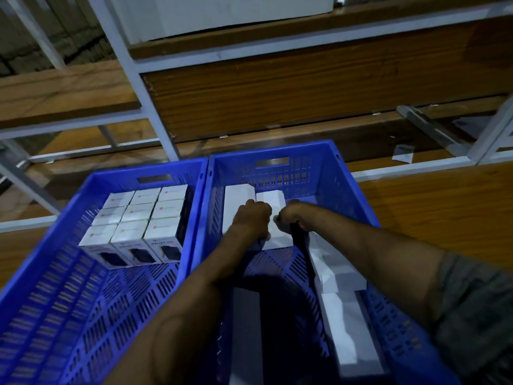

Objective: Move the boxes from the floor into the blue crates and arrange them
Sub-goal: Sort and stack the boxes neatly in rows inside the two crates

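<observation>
Inside right crate | left hand, right hand hold box | lengthwise away

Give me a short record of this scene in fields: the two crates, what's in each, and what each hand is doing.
left crate: nine printed boxes, a three-by-three block at the far end
right crate: two white boxes side by side at the far end, loose white boxes along the right wall
held white box: the right one of the pair
left hand: grips its left edge
right hand: grips its right edge
behind: shelving rack
</observation>
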Available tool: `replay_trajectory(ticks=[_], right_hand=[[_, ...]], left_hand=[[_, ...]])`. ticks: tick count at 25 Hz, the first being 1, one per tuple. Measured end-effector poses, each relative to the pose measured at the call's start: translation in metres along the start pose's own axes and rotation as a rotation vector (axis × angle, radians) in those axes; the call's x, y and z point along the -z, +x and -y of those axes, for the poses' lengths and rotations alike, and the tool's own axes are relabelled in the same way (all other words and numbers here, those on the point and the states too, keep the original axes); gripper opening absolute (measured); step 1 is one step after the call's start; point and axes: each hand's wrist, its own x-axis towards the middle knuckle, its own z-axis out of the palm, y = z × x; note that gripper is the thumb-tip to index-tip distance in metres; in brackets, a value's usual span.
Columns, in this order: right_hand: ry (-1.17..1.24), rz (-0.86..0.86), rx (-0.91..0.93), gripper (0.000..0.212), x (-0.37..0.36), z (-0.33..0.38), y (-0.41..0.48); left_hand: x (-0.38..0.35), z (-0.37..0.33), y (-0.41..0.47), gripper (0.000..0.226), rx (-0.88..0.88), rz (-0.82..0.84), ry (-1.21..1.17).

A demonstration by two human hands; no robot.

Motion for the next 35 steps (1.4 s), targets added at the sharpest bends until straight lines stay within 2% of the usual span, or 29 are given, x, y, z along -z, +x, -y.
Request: replay_trajectory(ticks=[2, 4, 8, 11, 13, 14, 16, 18, 19, 20, 21, 24, 25, 27, 29, 32, 35], right_hand=[[0.013, -0.016, -0.018, 0.022, -0.002, 0.002, 0.002], [-0.076, -0.097, -0.032, 0.009, -0.005, 0.005, 0.005], [-0.190, -0.147, -0.033, 0.006, -0.006, 0.008, 0.003], [-0.358, -0.190, 0.006, 0.013, 0.007, 0.010, -0.009], [-0.606, -0.138, -0.007, 0.020, 0.018, 0.009, -0.024], [-0.743, -0.070, -0.029, 0.019, 0.023, 0.007, -0.031], [-0.953, 0.079, -0.064, 0.021, 0.031, 0.002, -0.050], [-0.962, 0.112, -0.041, 0.013, 0.034, 0.000, -0.072], [-0.838, 0.076, -0.019, 0.018, 0.034, -0.004, -0.078], [-0.709, 0.014, 0.008, 0.014, 0.034, -0.009, -0.082], [-0.605, -0.050, 0.053, 0.003, 0.032, -0.012, -0.087], [-0.571, -0.083, 0.057, 0.006, 0.031, -0.018, -0.086], [-0.613, -0.044, 0.036, 0.005, 0.029, -0.015, -0.087], [-0.790, 0.091, -0.013, 0.024, 0.026, -0.009, -0.082], [-0.850, 0.089, -0.055, 0.022, 0.027, -0.009, -0.084], [-0.670, -0.045, 0.049, 0.009, 0.042, -0.018, -0.075], [-0.624, 0.100, 0.088, 0.025, 0.056, -0.008, -0.073]], left_hand=[[-0.006, -0.003, 0.000, 0.032, -0.047, -0.017, 0.240], [-0.012, -0.004, 0.001, 0.033, -0.049, -0.061, 0.339], [-0.013, -0.006, -0.001, 0.039, -0.088, -0.054, 0.391], [-0.006, -0.008, -0.005, 0.055, -0.127, -0.089, 0.343], [0.005, -0.014, -0.011, 0.060, -0.140, -0.093, 0.164], [0.012, -0.021, -0.016, 0.054, -0.141, -0.057, -0.004], [0.020, -0.040, -0.027, 0.041, -0.130, 0.128, -0.335], [0.019, -0.061, -0.041, 0.042, -0.166, 0.366, -0.453], [0.015, -0.070, -0.045, 0.042, -0.179, 0.451, -0.474], [0.011, -0.078, -0.050, 0.043, -0.176, 0.490, -0.500], [0.004, -0.083, -0.052, 0.048, -0.154, 0.493, -0.534], [-0.011, -0.094, -0.059, 0.057, 0.010, 0.499, -0.745], [-0.015, -0.097, -0.061, 0.054, 0.102, 0.525, -0.870], [-0.017, -0.099, -0.064, 0.049, 0.228, 0.483, -1.020], [-0.013, -0.098, -0.068, 0.046, 0.273, 0.418, -1.039], [0.006, -0.091, -0.079, 0.040, 0.299, 0.403, -1.134], [0.030, -0.070, -0.090, 0.045, 0.282, 0.368, -1.162]])
